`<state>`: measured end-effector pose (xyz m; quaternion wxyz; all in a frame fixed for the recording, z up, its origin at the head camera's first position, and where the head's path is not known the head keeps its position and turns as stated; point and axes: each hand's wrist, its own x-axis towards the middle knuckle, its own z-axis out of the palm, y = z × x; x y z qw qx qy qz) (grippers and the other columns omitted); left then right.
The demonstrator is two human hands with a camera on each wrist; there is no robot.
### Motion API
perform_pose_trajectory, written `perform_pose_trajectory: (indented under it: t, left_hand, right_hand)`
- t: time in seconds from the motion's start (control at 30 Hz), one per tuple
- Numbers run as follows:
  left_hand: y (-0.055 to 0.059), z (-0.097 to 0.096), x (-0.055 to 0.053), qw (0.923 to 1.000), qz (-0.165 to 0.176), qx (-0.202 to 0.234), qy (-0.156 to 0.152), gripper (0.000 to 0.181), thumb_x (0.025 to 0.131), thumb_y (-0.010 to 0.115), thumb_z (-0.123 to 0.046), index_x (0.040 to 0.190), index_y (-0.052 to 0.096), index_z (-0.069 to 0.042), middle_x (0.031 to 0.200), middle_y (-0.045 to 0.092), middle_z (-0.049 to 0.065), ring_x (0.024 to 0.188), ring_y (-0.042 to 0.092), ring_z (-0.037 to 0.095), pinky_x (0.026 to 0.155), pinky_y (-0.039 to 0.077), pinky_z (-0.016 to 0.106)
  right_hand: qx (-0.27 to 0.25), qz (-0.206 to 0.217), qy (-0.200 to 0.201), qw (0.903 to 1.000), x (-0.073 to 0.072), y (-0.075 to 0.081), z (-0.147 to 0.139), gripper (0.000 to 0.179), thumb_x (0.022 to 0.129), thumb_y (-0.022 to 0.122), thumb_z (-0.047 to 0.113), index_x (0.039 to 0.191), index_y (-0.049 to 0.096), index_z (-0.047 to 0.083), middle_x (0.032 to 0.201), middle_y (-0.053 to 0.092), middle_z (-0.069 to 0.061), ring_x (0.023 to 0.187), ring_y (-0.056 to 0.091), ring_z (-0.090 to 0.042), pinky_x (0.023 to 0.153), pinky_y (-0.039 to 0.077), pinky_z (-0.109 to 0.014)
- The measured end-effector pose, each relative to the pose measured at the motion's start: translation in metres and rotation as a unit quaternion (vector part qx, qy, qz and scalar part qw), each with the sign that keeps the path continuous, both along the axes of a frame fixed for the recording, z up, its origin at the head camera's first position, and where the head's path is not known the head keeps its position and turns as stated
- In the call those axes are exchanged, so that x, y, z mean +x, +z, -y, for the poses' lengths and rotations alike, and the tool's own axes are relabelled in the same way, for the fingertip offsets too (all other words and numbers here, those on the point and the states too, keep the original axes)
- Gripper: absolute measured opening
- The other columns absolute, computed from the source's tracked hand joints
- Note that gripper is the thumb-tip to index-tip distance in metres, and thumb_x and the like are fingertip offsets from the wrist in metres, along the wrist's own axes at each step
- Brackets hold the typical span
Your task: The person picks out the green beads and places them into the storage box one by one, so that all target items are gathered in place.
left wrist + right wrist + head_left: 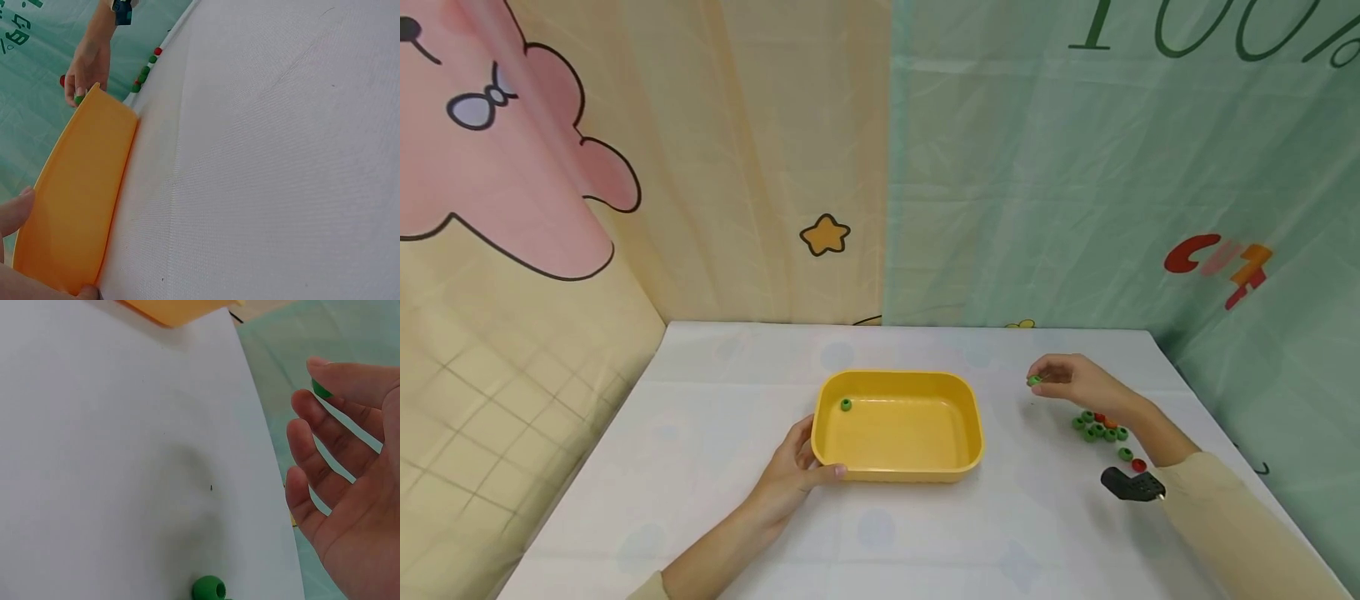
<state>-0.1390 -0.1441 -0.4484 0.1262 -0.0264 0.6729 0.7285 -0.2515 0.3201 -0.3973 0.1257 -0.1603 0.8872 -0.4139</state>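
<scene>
One likely light, hard bead [1034,381] is best side-held: right hand [1072,380] pinches it; left hand [789,477] grips tray [902,429] at eight o'clock.

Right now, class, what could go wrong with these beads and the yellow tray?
The green bead pinched in the right hand might slip and roll, being small and round. The loose beads could scatter if the right sleeve, close beside them, brushes past.

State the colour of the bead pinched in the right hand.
Green; the bead shows best in the right wrist view.
</scene>
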Motion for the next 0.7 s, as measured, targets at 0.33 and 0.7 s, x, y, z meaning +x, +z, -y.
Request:
perform_pose_trajectory:
  t: [0.33,0.7]
  left_hand:
    - [0.000,0.000,0.001,1.0000,0.002,0.005,-0.001,0.094,0.082,0.084,0.000,0.158,0.030,-0.008,0.162,0.036,0.017,0.152,0.026,0.037,0.119,0.032,0.051]
    - [0.000,0.000,-0.002,1.0000,0.004,-0.001,0.002,0.093,0.082,0.085,-0.001,0.158,0.032,-0.010,0.160,0.038,0.017,0.150,0.029,0.037,0.117,0.034,0.051]
  right_hand:
    - [-0.003,0.001,0.024,0.9997,-0.015,0.004,0.029,0.025,0.100,0.070,0.016,0.117,0.066,-0.002,0.116,0.067,-0.016,0.102,0.063,-0.026,0.089,0.057,-0.036]
    - [-0.032,0.022,0.064,0.9972,-0.026,0.016,0.061,0.024,0.099,0.072,0.015,0.117,0.066,0.000,0.114,0.067,-0.017,0.103,0.063,-0.033,0.095,0.054,-0.054]
